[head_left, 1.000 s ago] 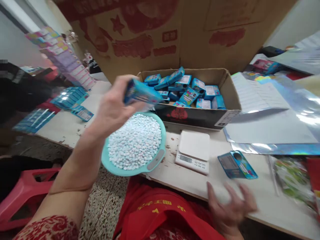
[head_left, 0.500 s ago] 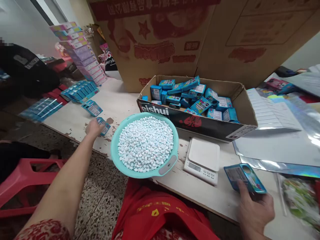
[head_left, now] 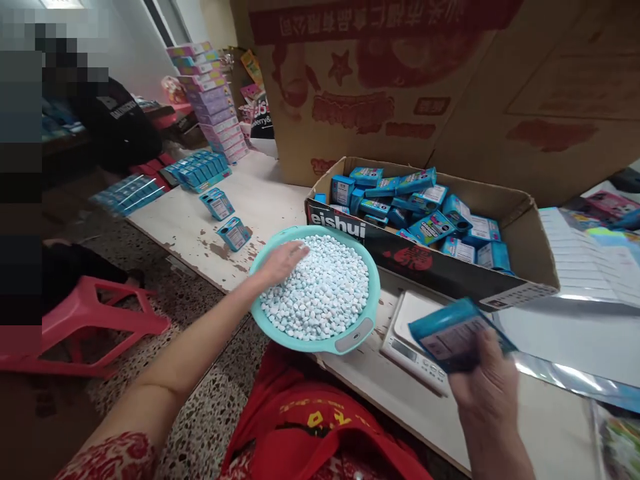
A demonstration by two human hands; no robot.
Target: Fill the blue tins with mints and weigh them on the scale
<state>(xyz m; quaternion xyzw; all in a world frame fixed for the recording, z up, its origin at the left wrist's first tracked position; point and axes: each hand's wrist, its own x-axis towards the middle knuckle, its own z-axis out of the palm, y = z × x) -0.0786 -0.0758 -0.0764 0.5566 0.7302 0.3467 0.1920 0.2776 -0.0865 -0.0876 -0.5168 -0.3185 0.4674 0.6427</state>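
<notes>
Head view shows two hands above one white surface (head_left: pixel 273 193). The left hand (head_left: pixel 283 263), fingers loosely extended, lies over the small white pellets (head_left: pixel 323 293), too many to count, in one round turquoise plastic basin (head_left: pixel 374 287); whether it touches them, I cannot tell. The right hand (head_left: pixel 487 373) pinches one blue rectangular printed packet (head_left: pixel 453 333) between thumb and fingers, tilted above one white digital scale (head_left: pixel 407 312). Two blue upright boxes (head_left: pixel 234 233) stand left of the basin; behind it, one open cardboard carton (head_left: pixel 480 283) holds over ten more.
</notes>
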